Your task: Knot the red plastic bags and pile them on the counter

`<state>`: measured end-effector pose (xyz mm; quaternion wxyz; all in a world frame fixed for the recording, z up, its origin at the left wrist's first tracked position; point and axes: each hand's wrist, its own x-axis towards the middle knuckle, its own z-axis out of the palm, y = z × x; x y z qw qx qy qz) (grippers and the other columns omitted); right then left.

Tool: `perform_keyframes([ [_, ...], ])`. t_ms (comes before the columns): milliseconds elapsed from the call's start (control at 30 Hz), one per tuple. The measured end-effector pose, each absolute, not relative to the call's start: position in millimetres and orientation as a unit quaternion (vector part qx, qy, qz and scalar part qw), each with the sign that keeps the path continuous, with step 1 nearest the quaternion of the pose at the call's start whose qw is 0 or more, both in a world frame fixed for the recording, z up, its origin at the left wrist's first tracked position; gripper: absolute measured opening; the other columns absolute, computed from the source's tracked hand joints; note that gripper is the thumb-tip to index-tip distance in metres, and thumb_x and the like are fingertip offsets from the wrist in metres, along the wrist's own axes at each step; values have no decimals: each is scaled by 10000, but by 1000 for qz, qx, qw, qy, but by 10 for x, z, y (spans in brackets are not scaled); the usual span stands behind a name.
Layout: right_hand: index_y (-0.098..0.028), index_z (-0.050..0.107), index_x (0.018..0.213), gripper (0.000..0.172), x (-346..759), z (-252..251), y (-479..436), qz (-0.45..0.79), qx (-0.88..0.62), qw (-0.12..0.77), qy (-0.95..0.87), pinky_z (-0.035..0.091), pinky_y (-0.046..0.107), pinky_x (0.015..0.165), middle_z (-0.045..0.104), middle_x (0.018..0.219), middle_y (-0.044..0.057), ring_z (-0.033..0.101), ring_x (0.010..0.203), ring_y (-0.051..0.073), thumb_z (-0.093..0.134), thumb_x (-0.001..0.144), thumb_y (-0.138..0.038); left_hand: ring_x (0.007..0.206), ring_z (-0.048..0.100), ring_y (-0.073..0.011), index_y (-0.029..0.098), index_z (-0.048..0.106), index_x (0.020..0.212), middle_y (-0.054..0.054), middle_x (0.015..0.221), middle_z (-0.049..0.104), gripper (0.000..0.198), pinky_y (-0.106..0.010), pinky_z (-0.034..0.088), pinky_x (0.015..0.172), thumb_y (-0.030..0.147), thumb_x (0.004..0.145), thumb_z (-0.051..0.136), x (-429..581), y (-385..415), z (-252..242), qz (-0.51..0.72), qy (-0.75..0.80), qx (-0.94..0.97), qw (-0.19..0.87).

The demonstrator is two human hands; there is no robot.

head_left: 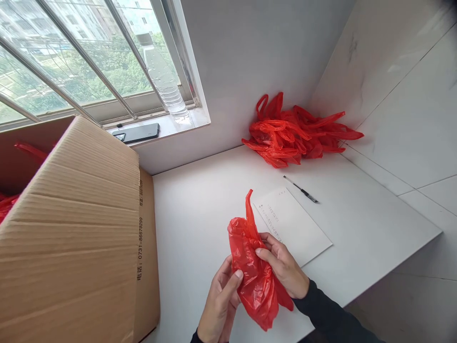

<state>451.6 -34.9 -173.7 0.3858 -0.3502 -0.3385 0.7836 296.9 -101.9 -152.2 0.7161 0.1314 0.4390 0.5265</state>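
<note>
A crumpled red plastic bag [252,267] is held up over the white table [193,214], one handle loop pointing upward. My left hand [222,295] pinches its left edge, thumb in front and fingers behind. On the other side my right hand [283,267] grips the bag near its middle, the thumb lying on the front and the other fingers partly hidden behind it. The bag's lower end hangs loose between my hands and below them. Just beyond my right hand lies a sheet of white paper [298,224] with writing on it.
Several red bags [293,133] are heaped at the back against the wall. A black pen [302,189] lies beyond the paper. On the left stands an open cardboard box [82,228] with red bags inside. The windowsill holds a phone [141,133] and a clear bottle [166,85].
</note>
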Motion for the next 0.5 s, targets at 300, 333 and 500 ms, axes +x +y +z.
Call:
perform_keyframes([
  [300, -258, 567, 1170, 348, 4490, -1745, -384, 769, -357, 374, -376, 498, 416, 900, 678, 1104, 60, 646, 979, 230, 695, 862, -360, 1194, 589, -325, 216, 643, 1252, -117, 1271, 663, 399, -428, 479, 992, 315, 867, 673, 2980, -987, -1541, 532, 488, 126, 680],
  [333, -255, 570, 1162, 340, 4486, -1748, -385, 766, -363, 377, -373, 499, 418, 894, 681, 1095, 62, 648, 971, 230, 691, 864, -365, 1203, 581, -326, 217, 644, 1252, -117, 1268, 664, 390, -434, 474, 998, 325, 878, 658, 2984, -989, -1530, 531, 488, 126, 681],
  [500, -249, 574, 1148, 294, 4501, -1755, -375, 759, -380, 392, -355, 502, 417, 885, 685, 1080, 65, 651, 970, 231, 653, 892, -369, 1270, 515, -339, 244, 555, 1363, -120, 1348, 606, 552, -444, 454, 1028, 323, 839, 707, 3020, -1016, -1479, 512, 464, 219, 689],
])
